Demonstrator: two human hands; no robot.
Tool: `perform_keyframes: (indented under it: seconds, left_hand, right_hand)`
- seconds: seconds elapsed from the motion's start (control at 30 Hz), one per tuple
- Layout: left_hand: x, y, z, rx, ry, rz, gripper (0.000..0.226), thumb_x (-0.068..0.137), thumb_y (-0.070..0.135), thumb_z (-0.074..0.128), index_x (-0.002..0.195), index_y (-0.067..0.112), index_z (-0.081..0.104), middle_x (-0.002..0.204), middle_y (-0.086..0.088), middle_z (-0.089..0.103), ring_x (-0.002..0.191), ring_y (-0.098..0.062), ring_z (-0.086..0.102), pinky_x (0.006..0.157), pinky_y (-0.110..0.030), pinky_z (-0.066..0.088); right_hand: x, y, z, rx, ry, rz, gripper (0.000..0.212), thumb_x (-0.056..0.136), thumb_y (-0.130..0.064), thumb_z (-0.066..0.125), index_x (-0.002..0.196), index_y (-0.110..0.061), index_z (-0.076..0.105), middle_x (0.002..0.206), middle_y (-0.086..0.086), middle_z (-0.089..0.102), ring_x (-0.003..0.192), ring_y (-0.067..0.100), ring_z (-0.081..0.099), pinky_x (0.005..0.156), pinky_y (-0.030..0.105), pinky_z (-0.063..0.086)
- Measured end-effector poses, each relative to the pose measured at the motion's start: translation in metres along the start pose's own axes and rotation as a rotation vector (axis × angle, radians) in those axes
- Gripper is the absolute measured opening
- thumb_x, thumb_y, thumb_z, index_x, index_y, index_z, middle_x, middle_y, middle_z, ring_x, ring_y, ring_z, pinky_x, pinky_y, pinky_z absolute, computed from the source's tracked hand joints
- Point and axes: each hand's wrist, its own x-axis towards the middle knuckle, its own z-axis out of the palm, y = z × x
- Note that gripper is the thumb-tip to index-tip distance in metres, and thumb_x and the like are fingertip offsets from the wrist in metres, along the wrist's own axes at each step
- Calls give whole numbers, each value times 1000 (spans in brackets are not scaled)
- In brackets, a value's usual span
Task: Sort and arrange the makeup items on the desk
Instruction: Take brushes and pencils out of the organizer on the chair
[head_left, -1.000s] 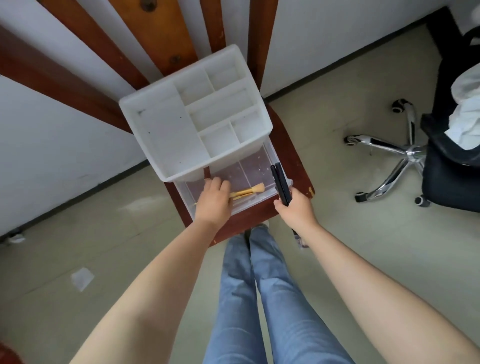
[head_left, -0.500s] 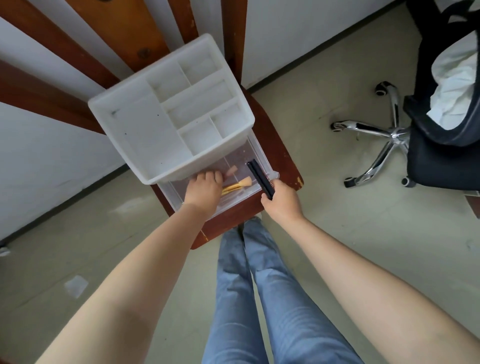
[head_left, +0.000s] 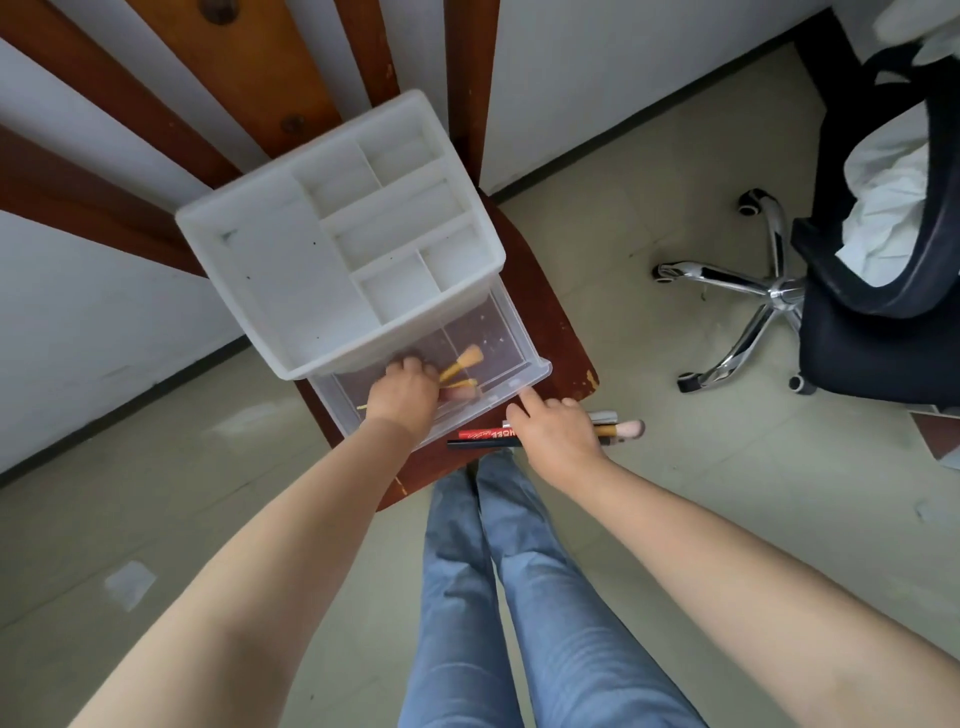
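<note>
White plastic organiser (head_left: 332, 244) sits on the dark red-brown surface (head_left: 540, 322), its top compartments bare and its clear drawer (head_left: 498, 358) pulled out toward you. Your left hand (head_left: 402, 397) is down inside that drawer with fingers curled over the yellow-handled brushes (head_left: 460, 366); I cannot tell whether its grip actually closes on one. Your right hand (head_left: 553, 431) hovers just beside the drawer's front corner, forefinger stretched toward the rim, while its grip is closed round a bundle of makeup sticks (head_left: 483, 436): a red one and a black one jut out to the left of the hand, and a pale-tipped brush (head_left: 626, 429) juts to the right. Beyond the surface's edge stands a black office chair (head_left: 872, 312) on the floor.
</note>
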Motion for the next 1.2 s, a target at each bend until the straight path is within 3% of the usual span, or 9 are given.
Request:
perform_keyframes:
  seconds: [0.13,0.23,0.3,0.43,0.6,0.77,0.9,1.07,1.2]
  left_hand:
    - [-36,-16,-9,-65,146,-18,24,96,20,40,116,7,45,114,-14,60,108,-35,52,74,-39,42]
    - [-67,-34,-15,-121,260,-39,23,95,19,42,112,4,47,106,-17,64,102,-36,55,72,-37,38]
    - [-83,-47,-18,-137,274,-127,23,95,17,40,114,5,47,105,-17,63,99,-35,55,69,-35,34]
    - [-102,-72,-21,-231,290,-340,26,98,25,36,103,4,51,102,-16,63,96,-35,56,71,-34,33]
    - [-116,-87,-12,-354,211,-475,27,98,28,33,99,6,51,98,-15,66,91,-36,60,81,-35,41]
    - [-124,-82,-7,-496,188,-516,28,97,27,36,99,3,50,97,-18,64,88,-38,60,69,-38,45]
    - [-124,-77,-12,-498,223,-535,23,97,26,36,94,5,47,96,-18,64,86,-38,59,62,-35,37]
    - [-125,-73,-22,-486,250,-556,26,97,25,37,101,1,48,97,-18,63,87,-38,59,61,-35,36]
    - [-128,-76,-22,-514,232,-560,21,97,27,37,87,8,41,94,-17,63,82,-37,57,62,-35,39]
  right_hand:
    - [6,-3,-5,-123,-9,-60,39,29,-12,86,63,-14,65,67,7,62,39,21,55,44,22,39]
    - [17,-13,-23,-149,12,-81,33,80,-9,61,113,-9,57,118,16,55,87,29,64,74,33,45]
    - [33,-23,-38,-132,0,-137,41,90,-4,42,130,-5,41,131,19,45,107,33,56,85,37,40]
    - [60,-40,-63,-181,44,-165,35,89,-4,43,124,-5,47,120,16,57,108,33,56,87,38,43]
    - [71,-42,-67,-228,46,-179,31,88,-6,46,118,-7,52,115,13,61,104,30,59,84,37,45]
    - [76,-40,-72,-147,99,-184,30,87,-8,50,117,-6,51,114,12,60,105,31,56,82,37,42]
    - [78,-38,-69,-141,95,-198,31,88,-1,45,117,-4,51,115,14,59,105,32,57,80,37,43]
    - [80,-41,-69,-82,101,-189,33,87,0,45,120,-4,49,115,15,58,103,33,58,76,37,44]
    - [75,-41,-65,-23,142,-171,37,87,-2,45,124,-5,46,116,13,57,103,31,57,73,36,43]
